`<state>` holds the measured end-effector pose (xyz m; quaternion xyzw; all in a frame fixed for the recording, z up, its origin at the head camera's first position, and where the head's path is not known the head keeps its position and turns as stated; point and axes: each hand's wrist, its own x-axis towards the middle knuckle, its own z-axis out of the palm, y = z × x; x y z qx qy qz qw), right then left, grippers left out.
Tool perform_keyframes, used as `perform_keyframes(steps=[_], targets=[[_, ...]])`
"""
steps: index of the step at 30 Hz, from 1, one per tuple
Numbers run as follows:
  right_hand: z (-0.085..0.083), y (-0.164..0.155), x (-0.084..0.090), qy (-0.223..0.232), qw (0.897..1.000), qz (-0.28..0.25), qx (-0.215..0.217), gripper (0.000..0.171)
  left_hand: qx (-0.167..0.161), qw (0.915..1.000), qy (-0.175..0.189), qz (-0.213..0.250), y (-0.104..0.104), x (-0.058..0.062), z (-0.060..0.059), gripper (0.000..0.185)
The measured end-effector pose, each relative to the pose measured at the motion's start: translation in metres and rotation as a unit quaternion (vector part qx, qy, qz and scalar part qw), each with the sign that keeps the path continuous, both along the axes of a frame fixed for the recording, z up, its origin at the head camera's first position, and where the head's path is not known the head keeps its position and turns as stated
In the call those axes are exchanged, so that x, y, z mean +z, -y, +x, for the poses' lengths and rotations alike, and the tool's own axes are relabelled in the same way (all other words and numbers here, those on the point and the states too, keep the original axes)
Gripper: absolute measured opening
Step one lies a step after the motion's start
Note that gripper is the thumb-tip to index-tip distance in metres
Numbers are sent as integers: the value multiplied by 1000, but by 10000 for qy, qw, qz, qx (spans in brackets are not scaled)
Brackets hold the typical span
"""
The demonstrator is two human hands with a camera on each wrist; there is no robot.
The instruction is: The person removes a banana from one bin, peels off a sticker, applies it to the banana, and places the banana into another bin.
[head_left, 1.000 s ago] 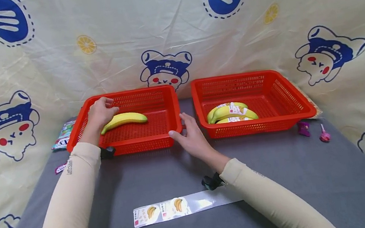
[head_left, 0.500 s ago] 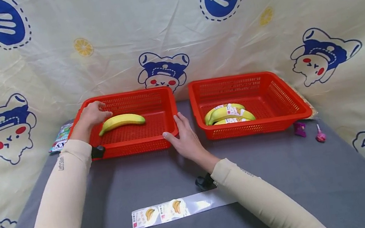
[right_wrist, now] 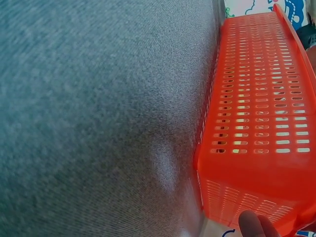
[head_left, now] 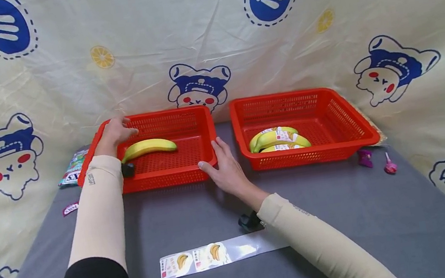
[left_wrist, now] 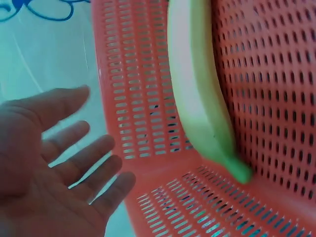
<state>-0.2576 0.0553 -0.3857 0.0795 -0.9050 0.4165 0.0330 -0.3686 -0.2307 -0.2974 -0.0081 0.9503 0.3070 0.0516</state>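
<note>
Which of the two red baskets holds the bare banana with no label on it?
The left basket, the one both hands touch. Its single banana is plain yellow, while the bananas in the right basket carry white printed labels.

Three wrapped bananas (head_left: 278,138) are kept in the right basket (head_left: 347,116); a printed plastic sleeve (head_left: 217,253) is laid on the grey table (head_left: 344,217).
</note>
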Motion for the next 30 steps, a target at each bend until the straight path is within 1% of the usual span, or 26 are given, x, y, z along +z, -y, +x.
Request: perform_keyframes(steps=[5, 7, 9, 12, 14, 19, 22, 23, 25, 30], targets=[[2, 1, 2, -16, 10000, -10, 25, 84, 84, 9997, 100, -187, 6, -12, -8, 54], [3, 0, 2, -20, 10000, 1, -25, 84, 66, 9995, 217, -223, 6, -16, -10, 55], [4, 0, 1, -29, 10000, 32, -47, 84, 49, 9986, 379, -375, 5, -22, -12, 55], [5, -1, 0, -46, 10000, 54, -46, 85, -62, 9964, 599, -591, 4, -31, -11, 55], [4, -2, 0, -63, 10000, 33, -57, 85, -197, 9948, 659, -754, 4, -35, -11, 55], [2, -2, 1, -90, 10000, -10, -21, 83, -427, 9923, 948, -676, 4, -41, -15, 60], [1, -2, 1, -91, 10000, -31, 4, 83, -475, 9895, 1261, -531, 8, -45, -18, 65], [1, -2, 1, -93, 9999, -46, 9, 83, -509, 9877, 1361, -569, 10, -46, -19, 66], [1, -2, 1, -82, 10000, -47, 7, 83, -465, 9854, 1562, -502, 13, -48, -20, 68], [2, -1, -1, -32, 10000, -43, -21, 85, -519, 9825, 1707, -534, 18, -53, -23, 69]])
